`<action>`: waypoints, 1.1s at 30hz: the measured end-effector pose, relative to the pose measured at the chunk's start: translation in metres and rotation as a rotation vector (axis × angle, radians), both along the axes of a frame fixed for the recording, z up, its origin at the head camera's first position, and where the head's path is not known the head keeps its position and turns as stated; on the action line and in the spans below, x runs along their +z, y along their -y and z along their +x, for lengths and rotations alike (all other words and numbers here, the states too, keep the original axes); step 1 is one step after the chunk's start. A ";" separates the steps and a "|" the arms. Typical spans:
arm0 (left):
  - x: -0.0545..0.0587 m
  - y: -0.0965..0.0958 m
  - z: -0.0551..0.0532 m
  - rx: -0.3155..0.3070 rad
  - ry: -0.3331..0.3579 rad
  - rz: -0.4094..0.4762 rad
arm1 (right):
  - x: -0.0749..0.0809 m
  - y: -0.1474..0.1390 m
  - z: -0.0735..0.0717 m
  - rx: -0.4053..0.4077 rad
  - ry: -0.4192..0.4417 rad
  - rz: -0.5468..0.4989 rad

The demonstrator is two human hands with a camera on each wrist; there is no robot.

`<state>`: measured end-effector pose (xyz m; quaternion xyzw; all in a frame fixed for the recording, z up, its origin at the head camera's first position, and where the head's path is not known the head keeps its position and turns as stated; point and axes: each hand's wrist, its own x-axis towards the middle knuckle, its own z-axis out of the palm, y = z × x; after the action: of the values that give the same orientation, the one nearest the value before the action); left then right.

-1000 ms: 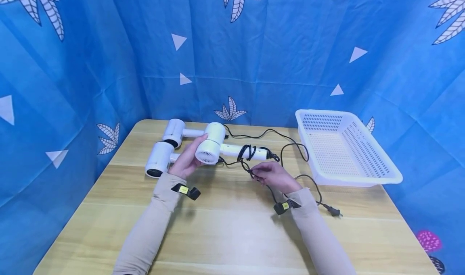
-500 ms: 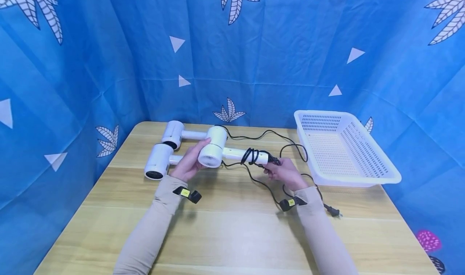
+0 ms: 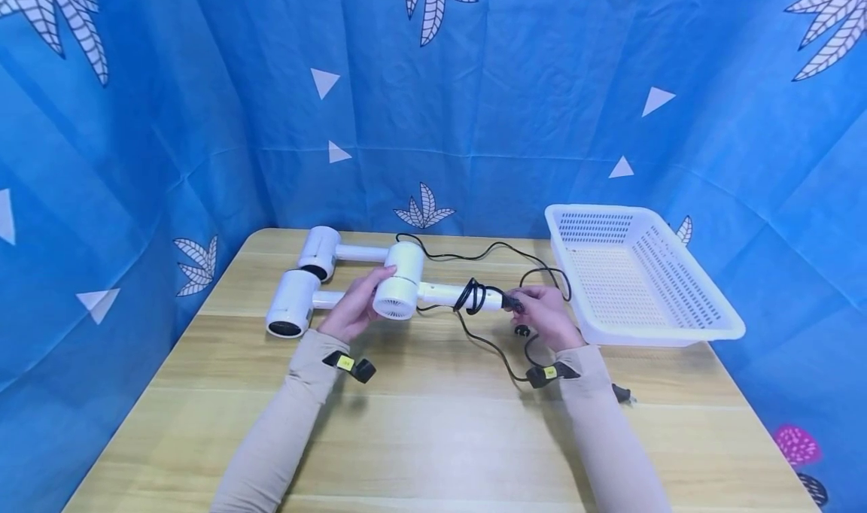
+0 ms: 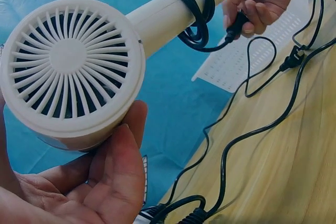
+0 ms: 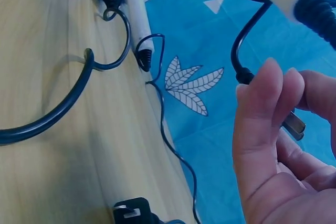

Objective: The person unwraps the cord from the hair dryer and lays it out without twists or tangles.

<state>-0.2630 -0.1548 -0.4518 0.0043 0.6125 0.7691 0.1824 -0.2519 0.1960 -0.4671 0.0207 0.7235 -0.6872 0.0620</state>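
Observation:
A white hair dryer (image 3: 405, 263) is held up over the table, its round grille (image 4: 68, 59) facing the left wrist camera. My left hand (image 3: 352, 311) grips its head from below, with the thumb on the side. A black cord (image 4: 191, 11) is wound in several loops around the handle. At the handle's end, my right hand (image 3: 547, 319) pinches the cord's plug (image 4: 237, 26) between thumb and fingers. The metal prongs (image 5: 294, 125) stick out past the fingertips in the right wrist view.
Two more white hair dryers, a front one (image 3: 291, 302) and a rear one (image 3: 318, 253), lie at the table's left. Their black cords (image 3: 484, 341) trail rightward. One plug (image 3: 621, 394) rests near my right forearm. A white perforated basket (image 3: 612, 291) stands at the right.
My right hand has moved right and slightly up, from the cord below the handle to the handle's end. My left hand has shifted the dryer slightly right and nearer.

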 end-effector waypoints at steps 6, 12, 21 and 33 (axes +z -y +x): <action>-0.001 -0.001 0.000 -0.016 0.000 -0.001 | 0.004 -0.001 0.000 -0.030 -0.068 0.006; -0.001 -0.001 0.000 -0.005 0.028 -0.009 | 0.011 -0.004 0.002 -0.054 -0.089 -0.009; -0.001 -0.002 0.001 -0.002 0.043 -0.023 | 0.020 -0.005 0.005 -0.057 -0.095 -0.071; -0.001 -0.003 0.000 -0.013 0.043 -0.016 | 0.036 -0.007 0.014 -0.118 -0.147 -0.035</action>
<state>-0.2629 -0.1522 -0.4529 -0.0098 0.6145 0.7629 0.2007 -0.2380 0.2031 -0.4314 0.0118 0.7116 -0.7017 -0.0316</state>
